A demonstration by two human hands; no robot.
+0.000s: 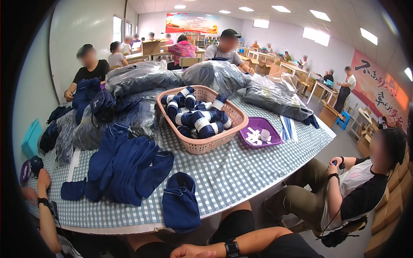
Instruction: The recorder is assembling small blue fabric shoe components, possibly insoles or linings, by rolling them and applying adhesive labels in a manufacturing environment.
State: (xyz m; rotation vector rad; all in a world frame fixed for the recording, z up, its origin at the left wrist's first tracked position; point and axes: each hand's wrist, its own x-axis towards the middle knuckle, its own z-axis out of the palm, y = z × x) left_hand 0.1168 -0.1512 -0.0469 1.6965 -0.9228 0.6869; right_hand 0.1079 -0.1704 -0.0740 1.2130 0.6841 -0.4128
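My right hand (192,251) rests low over my lap, below the table edge, a dark watch on its wrist. The lower edge of the picture cuts it off, so its fingers and anything in them are hidden. My left hand is out of sight. Nearest to the right hand, a folded navy cloth piece (181,202) hangs slightly over the table's front edge. To its left lies a heap of navy knit fabric (124,170). Farther back, a pink plastic basket (206,146) holds several rolled navy bundles (201,122) with white paper bands.
A purple tray (275,140) with white paper slips stands right of the basket on the checked tablecloth (241,176). Clear plastic bags (215,77) of dark goods line the back. Co-workers sit left, behind and right; one person's hand (44,178) rests at the left edge.
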